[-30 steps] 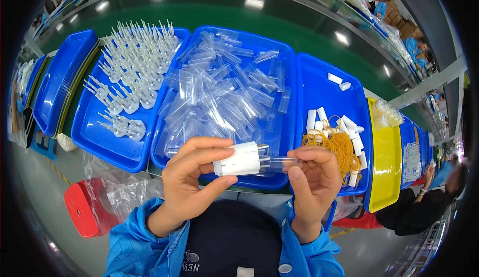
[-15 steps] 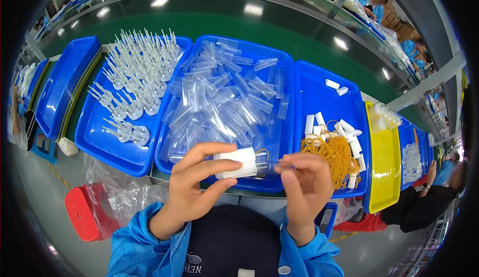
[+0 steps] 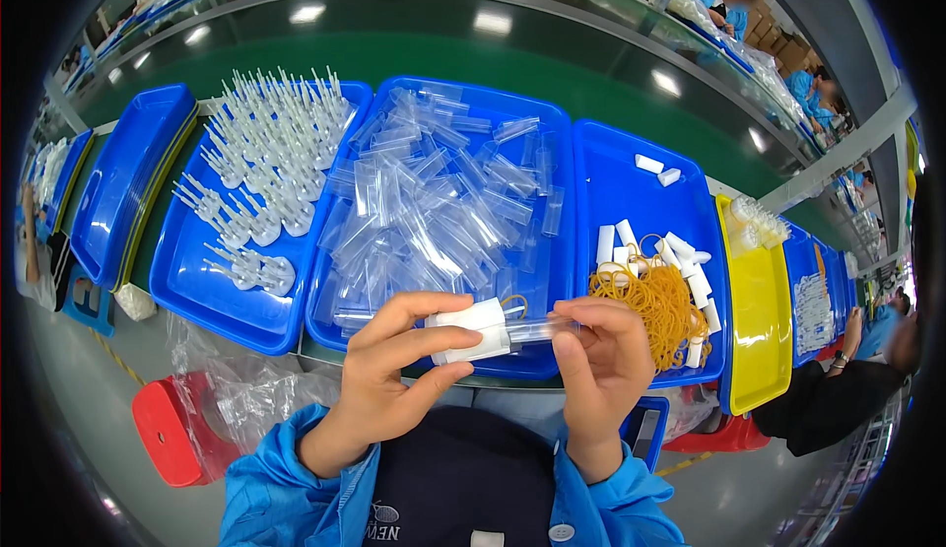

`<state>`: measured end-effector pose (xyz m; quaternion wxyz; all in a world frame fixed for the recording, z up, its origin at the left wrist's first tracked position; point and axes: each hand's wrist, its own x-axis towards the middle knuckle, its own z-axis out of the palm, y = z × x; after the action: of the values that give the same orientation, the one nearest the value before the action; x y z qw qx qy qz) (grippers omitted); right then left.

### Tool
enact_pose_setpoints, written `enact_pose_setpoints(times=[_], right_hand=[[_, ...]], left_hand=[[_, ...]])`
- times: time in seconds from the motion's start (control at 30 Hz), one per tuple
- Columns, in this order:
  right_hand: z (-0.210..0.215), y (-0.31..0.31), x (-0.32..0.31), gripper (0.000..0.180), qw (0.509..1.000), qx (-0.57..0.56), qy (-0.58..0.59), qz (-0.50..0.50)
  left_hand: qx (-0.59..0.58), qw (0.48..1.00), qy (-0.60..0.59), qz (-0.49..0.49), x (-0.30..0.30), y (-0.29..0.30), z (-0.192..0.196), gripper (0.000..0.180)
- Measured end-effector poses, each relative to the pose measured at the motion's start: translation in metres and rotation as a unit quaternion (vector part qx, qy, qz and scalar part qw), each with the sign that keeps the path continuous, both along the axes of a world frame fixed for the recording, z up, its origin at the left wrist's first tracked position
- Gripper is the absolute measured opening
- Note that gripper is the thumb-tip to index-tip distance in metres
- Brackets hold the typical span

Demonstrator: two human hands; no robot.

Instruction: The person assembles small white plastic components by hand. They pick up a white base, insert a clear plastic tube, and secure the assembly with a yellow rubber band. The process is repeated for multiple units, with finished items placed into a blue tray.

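Observation:
My left hand (image 3: pixel 392 365) grips a bundle of white cylinders (image 3: pixel 471 332) between thumb and fingers. From the bundle's right end juts a clear plastic tube (image 3: pixel 533 331), its far end pinched by my right hand's (image 3: pixel 609 345) thumb and fingers. A yellow rubber band (image 3: pixel 519 303) loops by the bundle's right end; how it is attached I cannot tell. Both hands are above the front edge of a blue tray (image 3: pixel 558 281) heaped with clear plastic tubes (image 3: pixel 424 192).
On the left, a blue tray (image 3: pixel 182 281) carries pale, pronged plastic parts (image 3: pixel 281 143). At right, another blue tray (image 3: pixel 641 192) contains yellow rubber bands (image 3: pixel 645 315) and white cylinders (image 3: pixel 696 286). Past it is a yellow tray (image 3: pixel 764 340). A red stool (image 3: pixel 168 439) stands lower left; co-workers sit farther off.
The white bundle has tilted slightly, its right end higher. The clear tube between my hands now shows more plainly at the bundle's end. Both hands keep their hold.

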<state>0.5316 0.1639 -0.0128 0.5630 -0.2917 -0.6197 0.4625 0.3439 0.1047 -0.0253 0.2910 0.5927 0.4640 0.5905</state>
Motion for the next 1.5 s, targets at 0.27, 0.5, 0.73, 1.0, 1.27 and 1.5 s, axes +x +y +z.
enact_pose_setpoints(times=[0.27, 0.5, 0.73, 1.0, 1.27, 1.5], right_hand=[[-0.002, 0.000, -0.002, 0.034, 0.997, -0.070, -0.017, -0.005], [0.006, -0.010, -0.029, 0.076, 0.976, 0.089, -0.166, -0.114], [-0.001, -0.010, -0.025, 0.084, 0.918, 0.203, -0.295, -0.172], [0.009, -0.006, -0.021, 0.081, 0.940, 0.204, -0.260, -0.088], [0.004, -0.010, -0.035, 0.073, 0.927, 0.230, -0.257, -0.146], [0.013, -0.002, -0.037, 0.070, 0.925, 0.260, -0.261, -0.092]], left_hand=[[-0.050, 0.997, -0.043, -0.030, 0.004, -0.004, 0.007, 0.041], [0.054, 0.985, 0.139, 0.089, 0.021, 0.001, -0.001, 0.052], [0.115, 0.974, 0.166, 0.100, 0.024, 0.004, -0.007, 0.057], [0.055, 0.997, -0.013, 0.054, 0.021, 0.001, -0.012, 0.057], [-0.058, 0.893, -0.435, -0.097, 0.021, 0.001, -0.004, 0.047], [-0.082, 0.892, -0.436, -0.091, 0.017, -0.006, -0.003, 0.045]])
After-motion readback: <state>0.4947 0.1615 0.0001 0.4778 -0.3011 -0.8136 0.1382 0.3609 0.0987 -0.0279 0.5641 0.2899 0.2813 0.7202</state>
